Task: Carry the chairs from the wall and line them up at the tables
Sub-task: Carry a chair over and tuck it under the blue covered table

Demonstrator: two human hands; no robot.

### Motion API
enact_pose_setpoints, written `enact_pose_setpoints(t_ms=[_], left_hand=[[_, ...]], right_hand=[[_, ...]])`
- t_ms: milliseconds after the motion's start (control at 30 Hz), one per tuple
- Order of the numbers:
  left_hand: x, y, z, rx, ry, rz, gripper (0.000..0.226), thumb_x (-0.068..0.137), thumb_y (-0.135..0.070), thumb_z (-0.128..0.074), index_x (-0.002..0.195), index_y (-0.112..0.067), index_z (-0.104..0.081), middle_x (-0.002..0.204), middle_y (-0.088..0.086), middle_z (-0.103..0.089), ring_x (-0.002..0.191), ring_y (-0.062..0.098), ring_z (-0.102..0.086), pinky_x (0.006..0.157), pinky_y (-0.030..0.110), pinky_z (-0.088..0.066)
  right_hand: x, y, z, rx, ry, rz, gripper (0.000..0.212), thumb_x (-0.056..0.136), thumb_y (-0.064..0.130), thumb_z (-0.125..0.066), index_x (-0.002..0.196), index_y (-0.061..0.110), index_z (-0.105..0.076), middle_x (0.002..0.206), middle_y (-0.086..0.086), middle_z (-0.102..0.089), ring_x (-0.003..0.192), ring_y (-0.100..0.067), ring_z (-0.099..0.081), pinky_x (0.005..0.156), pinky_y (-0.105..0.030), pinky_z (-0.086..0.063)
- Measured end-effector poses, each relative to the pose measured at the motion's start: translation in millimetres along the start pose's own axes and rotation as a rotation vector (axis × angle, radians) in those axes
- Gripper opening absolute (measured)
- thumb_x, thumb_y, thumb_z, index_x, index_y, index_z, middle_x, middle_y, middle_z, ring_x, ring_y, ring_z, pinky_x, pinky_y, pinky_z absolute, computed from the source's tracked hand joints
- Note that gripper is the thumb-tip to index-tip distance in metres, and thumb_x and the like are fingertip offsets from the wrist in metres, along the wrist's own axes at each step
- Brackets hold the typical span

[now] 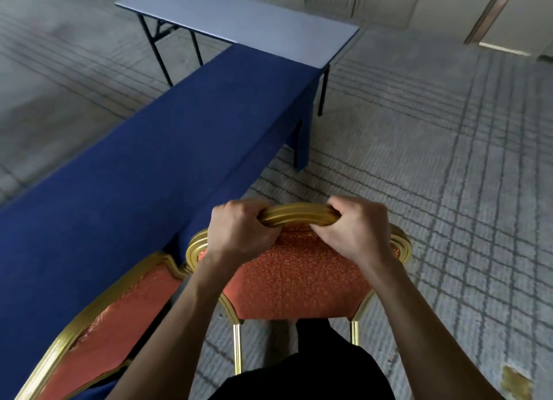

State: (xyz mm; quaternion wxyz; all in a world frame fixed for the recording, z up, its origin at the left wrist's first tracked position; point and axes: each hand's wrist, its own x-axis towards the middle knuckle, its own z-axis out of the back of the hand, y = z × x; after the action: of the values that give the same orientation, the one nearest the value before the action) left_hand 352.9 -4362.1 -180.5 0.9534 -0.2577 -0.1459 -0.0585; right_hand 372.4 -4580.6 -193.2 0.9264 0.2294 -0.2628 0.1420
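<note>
- Found a long desk (119,160) down the left under a blue cloth (302,136), butted at its far end against a bare desk (239,19) with a grey top and black folding legs.
- Spotted a second chair (113,316) at the lower left, gold frame and orange patterned pad, its back just beside the draped long side. Judged it set in the row; could not tell whether it touched the cloth.
- Saw the left grip (239,235) clamped on the left part of the top rail (296,215), fingers wrapped over to the far side.
- Found the chair (299,283) in the middle foreground, back turned toward the person, just right of the second chair and near the desk's long side. Could not tell whether its legs stood on the floor or hung clear.
- Judged the ribbed gold rail rigid and smooth, perhaps a little slick, with the ridges giving some purchase. Reckoned the frame to be of moderate weight and unlikely to flex. Thought the padded back soft and a poor place to hold. Took the arched rail as the natural hold, both sides at once to stop the chair swinging.
- Saw the right grip (353,235) clamped on the right part of the same rail, a short stretch of gold showing between the two.
- Noted grey lined carpet (449,175) to the right. Judged that legs would drag on it, so lifting would likely serve better than shoving.
</note>
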Motion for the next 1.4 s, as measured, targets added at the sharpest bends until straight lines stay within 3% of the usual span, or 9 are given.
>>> enact_pose_setpoints(t_ms=[200, 367, 533, 633, 767, 1067, 1300, 1400], left_hand=[[68.9, 19.1, -32.6, 0.128, -0.078, 0.160, 0.042, 0.067, -0.038, -0.070, 0.055, -0.025, -0.032, 0.047, -0.008, -0.035, 0.044, 0.014, -0.035, 0.047, 0.027, -0.032], [101.8, 39.7, -39.6, 0.202, -0.139, 0.342, 0.051, 0.067, -0.038, -0.071, 0.054, -0.029, -0.023, 0.046, -0.010, -0.029, 0.046, 0.014, -0.027, 0.048, 0.024, -0.027], [122.7, 66.4, -36.9, 0.215, -0.193, 0.466, 0.039, 0.066, -0.040, -0.063, 0.056, -0.022, -0.029, 0.048, -0.007, -0.030, 0.045, 0.016, -0.029, 0.045, 0.028, -0.033], [140.8, 89.4, -33.6, 0.246, -0.211, 0.530, 0.041, 0.065, -0.035, -0.068, 0.055, -0.020, -0.031, 0.049, -0.007, -0.031, 0.045, 0.016, -0.028, 0.046, 0.026, -0.027], [160.0, 126.3, -27.3, 0.268, -0.219, 0.575, 0.044, 0.070, -0.036, -0.069, 0.054, -0.022, -0.030, 0.048, -0.008, -0.030, 0.042, 0.014, -0.025, 0.044, 0.023, -0.023], [187.2, 201.5, -4.8, 0.312, -0.295, 0.757, 0.042, 0.066, -0.029, -0.077, 0.053, -0.016, -0.039, 0.049, -0.003, -0.038, 0.041, 0.018, -0.035, 0.042, 0.034, -0.041], [186.0, 234.0, 1.3, 0.312, -0.376, 0.790, 0.040, 0.062, -0.027, -0.076, 0.053, -0.017, -0.038, 0.050, -0.003, -0.038, 0.044, 0.017, -0.034, 0.042, 0.034, -0.040], [180.8, 234.4, -7.3, 0.320, -0.402, 0.783, 0.037, 0.064, -0.030, -0.071, 0.053, -0.019, -0.038, 0.050, -0.006, -0.036, 0.044, 0.015, -0.031, 0.042, 0.028, -0.032]], right_hand=[[82.8, -48.0, -63.3, 0.148, 0.072, 0.107, 0.036, 0.072, 0.041, -0.081, 0.057, 0.020, -0.055, 0.054, 0.008, -0.054, 0.048, -0.015, -0.051, 0.049, -0.027, -0.032], [147.6, -56.0, -114.2, 0.274, 0.201, 0.217, 0.035, 0.073, 0.043, -0.078, 0.060, 0.019, -0.057, 0.057, 0.005, -0.058, 0.050, -0.019, -0.055, 0.048, -0.030, -0.038], [193.9, -41.2, -157.3, 0.361, 0.234, 0.348, 0.035, 0.073, 0.042, -0.077, 0.058, 0.019, -0.056, 0.057, 0.005, -0.057, 0.050, -0.018, -0.055, 0.047, -0.029, -0.038], [227.5, -28.6, -189.2, 0.376, 0.255, 0.400, 0.041, 0.075, 0.047, -0.076, 0.057, 0.018, -0.053, 0.055, 0.005, -0.054, 0.050, -0.018, -0.053, 0.046, -0.032, -0.039], [257.6, -6.7, -229.1, 0.438, 0.328, 0.431, 0.039, 0.070, 0.038, -0.079, 0.055, 0.018, -0.050, 0.053, 0.007, -0.051, 0.048, -0.015, -0.049, 0.045, -0.032, -0.040], [320.3, 55.1, -310.1, 0.537, 0.458, 0.553, 0.045, 0.075, 0.038, -0.080, 0.053, 0.019, -0.046, 0.050, 0.009, -0.046, 0.046, -0.012, -0.042, 0.042, -0.032, -0.038], [335.0, 85.0, -345.5, 0.588, 0.462, 0.664, 0.040, 0.077, 0.040, -0.073, 0.054, 0.020, -0.047, 0.051, 0.009, -0.047, 0.046, -0.012, -0.043, 0.042, -0.030, -0.035], [332.9, 83.0, -351.9, 0.589, 0.478, 0.708, 0.037, 0.074, 0.036, -0.074, 0.055, 0.020, -0.046, 0.052, 0.009, -0.046, 0.047, -0.012, -0.043, 0.042, -0.029, -0.034]])
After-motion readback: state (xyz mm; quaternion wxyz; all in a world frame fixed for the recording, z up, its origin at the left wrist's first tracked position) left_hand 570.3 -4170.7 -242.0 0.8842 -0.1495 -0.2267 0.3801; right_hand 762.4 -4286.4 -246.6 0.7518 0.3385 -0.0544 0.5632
